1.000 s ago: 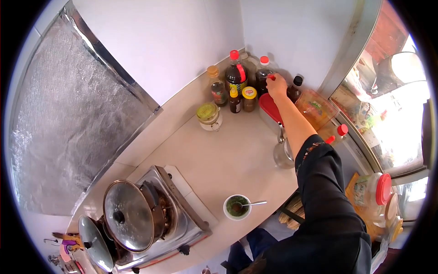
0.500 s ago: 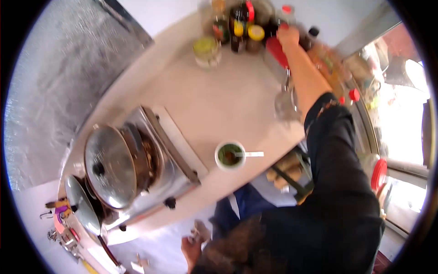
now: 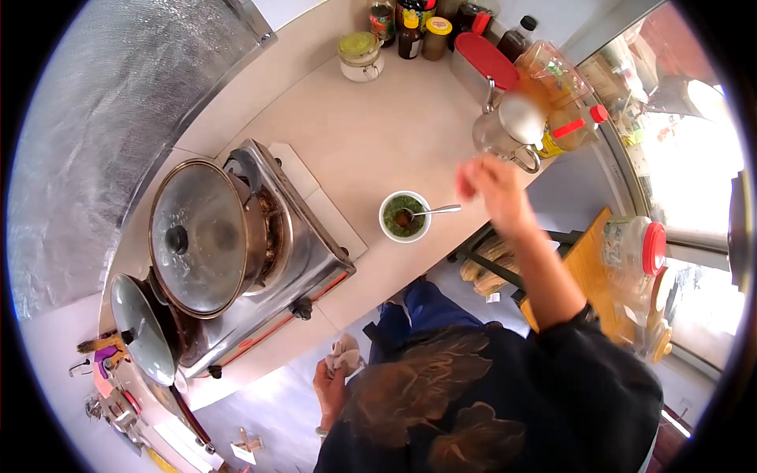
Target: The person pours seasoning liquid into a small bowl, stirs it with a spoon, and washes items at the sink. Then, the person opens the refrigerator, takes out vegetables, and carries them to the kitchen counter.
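Observation:
My left hand [image 3: 328, 388] is closed on a crumpled pale cloth [image 3: 344, 356], low in front of my body. Over the counter's right part, my right hand [image 3: 501, 193] is smeared by motion with its fingers drawn together. Something reddish shows at its fingertips, too blurred to name. To its left stands a white bowl [image 3: 384, 221] of chopped green stuff with a dark brown patch. A metal spoon [image 3: 441, 210] leans in the bowl, its handle toward my right hand. Just beyond that hand is a metal teapot [image 3: 495, 135].
A lidded pot [image 3: 197, 260] sits on the gas stove [image 3: 303, 244] at left, beside a second lidded pan [image 3: 142, 339]. Along the back are a green-lidded jar [image 3: 360, 59], several sauce bottles [image 3: 409, 35] and a red-lidded box [image 3: 485, 61]. Oil bottles [image 3: 572, 126] stand at right.
My right hand has come back from the bottles at the rear toward the bowl and the counter's front. My left hand still holds the cloth. The view has shifted slightly.

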`<state>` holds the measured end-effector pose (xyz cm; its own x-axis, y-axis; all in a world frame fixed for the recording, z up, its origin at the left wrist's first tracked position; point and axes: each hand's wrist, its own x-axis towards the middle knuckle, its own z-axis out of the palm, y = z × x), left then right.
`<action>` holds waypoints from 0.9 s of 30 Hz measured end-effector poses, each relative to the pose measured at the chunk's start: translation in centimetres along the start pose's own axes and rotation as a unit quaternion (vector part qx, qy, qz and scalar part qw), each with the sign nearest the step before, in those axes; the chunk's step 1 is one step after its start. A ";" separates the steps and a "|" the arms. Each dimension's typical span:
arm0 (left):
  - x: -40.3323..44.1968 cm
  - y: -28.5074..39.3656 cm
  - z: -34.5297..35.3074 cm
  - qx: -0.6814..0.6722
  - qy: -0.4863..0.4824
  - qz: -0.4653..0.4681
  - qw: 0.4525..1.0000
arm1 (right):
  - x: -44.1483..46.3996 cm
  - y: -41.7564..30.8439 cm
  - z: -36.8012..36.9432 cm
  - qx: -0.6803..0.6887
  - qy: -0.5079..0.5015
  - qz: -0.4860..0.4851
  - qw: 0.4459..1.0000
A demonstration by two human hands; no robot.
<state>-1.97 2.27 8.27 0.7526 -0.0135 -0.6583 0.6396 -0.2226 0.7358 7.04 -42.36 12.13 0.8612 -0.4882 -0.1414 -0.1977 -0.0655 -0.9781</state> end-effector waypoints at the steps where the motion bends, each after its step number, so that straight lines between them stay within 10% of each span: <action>1: 0.1 0.1 -0.4 -0.005 0.003 -0.004 1.000 | -2.8 2.5 1.1 0.105 0.029 0.094 0.990; 7: 0.1 -1.9 -4.9 0.030 0.013 0.000 0.999 | -6.7 11.6 5.3 0.234 0.158 0.276 0.919; 27: 0.8 -5.3 -10.6 -0.005 -0.022 -0.011 1.000 | -5.8 8.6 7.0 -0.014 0.104 -0.009 0.994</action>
<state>-3.11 13.75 5.53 0.7307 -0.0521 -0.6807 0.6575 -0.2144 0.7223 3.61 -34.02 3.48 0.7503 -0.6554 -0.0861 -0.1981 -0.0987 -0.9752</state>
